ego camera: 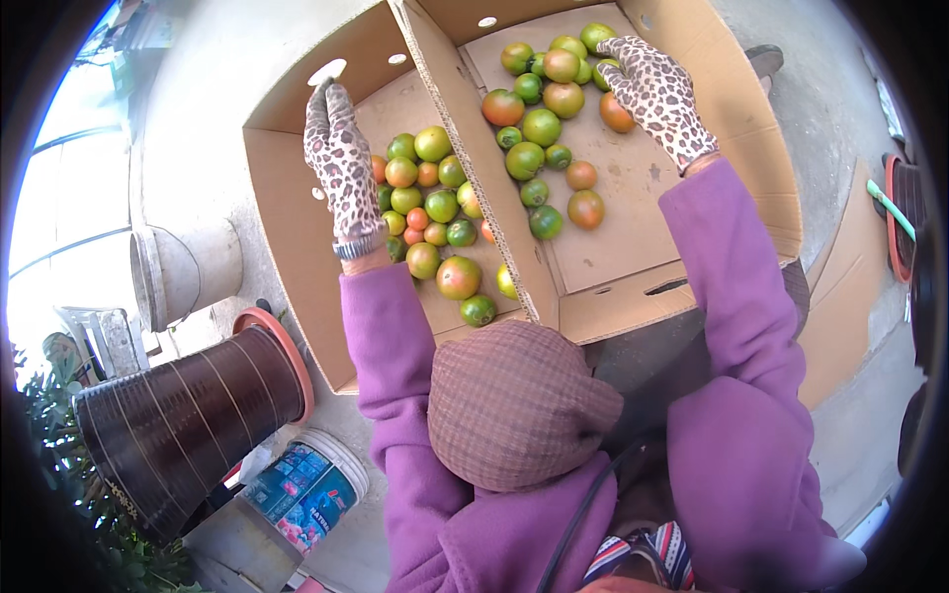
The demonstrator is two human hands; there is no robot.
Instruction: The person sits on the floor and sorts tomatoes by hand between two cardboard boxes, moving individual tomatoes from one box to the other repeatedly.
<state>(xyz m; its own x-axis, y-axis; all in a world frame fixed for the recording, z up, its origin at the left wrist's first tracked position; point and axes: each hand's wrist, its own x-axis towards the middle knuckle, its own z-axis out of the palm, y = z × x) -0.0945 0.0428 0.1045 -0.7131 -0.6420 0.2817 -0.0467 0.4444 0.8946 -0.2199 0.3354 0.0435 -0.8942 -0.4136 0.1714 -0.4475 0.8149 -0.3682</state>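
Observation:
In a leopard-print glove, my left hand (337, 159) reaches along the inside of the left cardboard compartment (276, 222). Its fingers are straight and side by side, and the tips overlap a white oval hole (329, 71) in the far wall; its thumb is hidden. Green and reddish tomatoes (442, 206) lie to its right. My right hand (652, 89), gloved alike, has thumb and a finger around a green tomato (600, 78) at the far end of the right compartment (630, 252). An orange tomato (617, 111) is partly under that hand, with several green and reddish tomatoes (541, 127) to its left.
A corrugated wall (474, 178) separates the compartments. Below them is a brown checked cap (519, 408) between my purple sleeves. At left are a white bucket (196, 270), stacked dark pots (193, 415) and a blue-labelled pail (304, 482). Flat cardboard (841, 326) lies at right.

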